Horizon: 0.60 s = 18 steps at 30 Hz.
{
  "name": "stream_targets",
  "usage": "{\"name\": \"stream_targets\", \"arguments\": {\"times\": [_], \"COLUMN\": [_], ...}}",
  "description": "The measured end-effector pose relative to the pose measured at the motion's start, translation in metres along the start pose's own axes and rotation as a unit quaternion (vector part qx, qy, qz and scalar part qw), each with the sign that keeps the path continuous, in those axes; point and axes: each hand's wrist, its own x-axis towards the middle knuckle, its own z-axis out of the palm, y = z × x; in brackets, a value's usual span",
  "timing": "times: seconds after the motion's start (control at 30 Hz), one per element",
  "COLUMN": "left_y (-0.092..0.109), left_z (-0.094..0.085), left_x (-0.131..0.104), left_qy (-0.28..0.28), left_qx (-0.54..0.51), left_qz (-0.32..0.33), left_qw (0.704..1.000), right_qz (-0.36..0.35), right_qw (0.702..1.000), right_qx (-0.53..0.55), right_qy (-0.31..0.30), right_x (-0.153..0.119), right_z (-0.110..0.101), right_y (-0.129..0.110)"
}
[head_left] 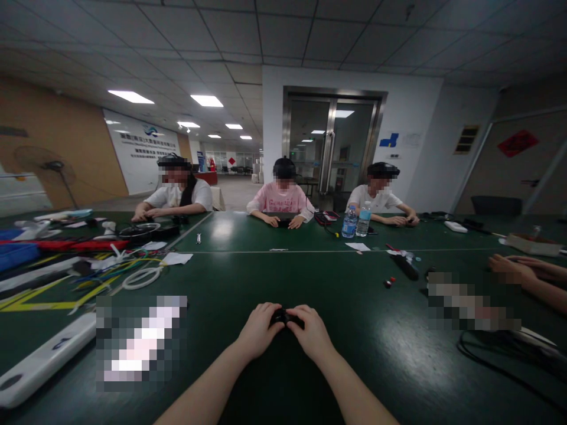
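Note:
Both of my hands meet in front of me, low over the green table. Between them is a small black object, largely covered by my fingers, so its kind does not show. My left hand is closed on its left side, with the thumb pressed to the near face. From the other side my right hand grips it in the same way, thumb tip close to the left one. The undersides of both hands are hidden.
At left lie a long white device, a coiled white cable and a blue bin. Water bottles stand across the table. Black cables lie at right. Several people sit around; a co-worker's hands rest at far right.

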Motion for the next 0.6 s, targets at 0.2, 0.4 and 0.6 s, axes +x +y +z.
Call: {"name": "stream_targets", "arguments": {"times": [0.2,0.4,0.6], "left_y": [0.0002,0.0009,-0.0007], "left_z": [0.0003,0.0009,0.0016], "left_x": [-0.0005,0.0003,0.0017], "left_qy": [0.0,-0.004,-0.005], "left_qx": [-0.003,0.01,0.013], "left_qz": [-0.006,0.002,0.002], "left_qw": [1.0,1.0,1.0], "right_qz": [0.009,-0.015,-0.019], "right_qw": [1.0,1.0,1.0], "right_qx": [0.009,-0.008,0.006], "right_qy": [-0.007,-0.004,-0.001], "right_x": [-0.0004,0.0029,0.0024], "right_z": [-0.0004,0.0017,0.0032], "right_y": [-0.0002,0.0026,0.0039]}}
